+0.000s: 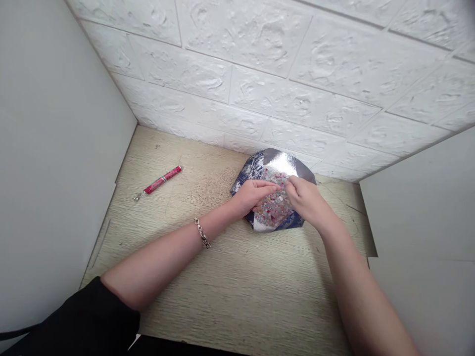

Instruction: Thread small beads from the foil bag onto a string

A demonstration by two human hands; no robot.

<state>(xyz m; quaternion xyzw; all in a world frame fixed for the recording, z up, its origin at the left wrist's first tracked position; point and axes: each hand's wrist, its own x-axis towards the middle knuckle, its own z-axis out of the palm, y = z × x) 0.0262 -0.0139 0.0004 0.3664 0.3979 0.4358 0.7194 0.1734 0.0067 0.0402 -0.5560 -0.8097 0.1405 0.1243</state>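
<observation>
Meeting over the bowl [284, 162], the person's hands are working close together. The left hand [249, 199] is pinching thumb and fingertips together; the right hand [307, 201] is curling closed just beside it. Whether either is gripping anything, the view is not showing. Beads [272, 212] are lying loose in the bowl, which is sitting on the desk [222, 282] near the wall [267, 99]. No joined beads are showing; amounts done and left: indeterminate. A red tube [162, 180] is lying well apart. Neither tube nor bowl is presenting legible writing or brand.
</observation>
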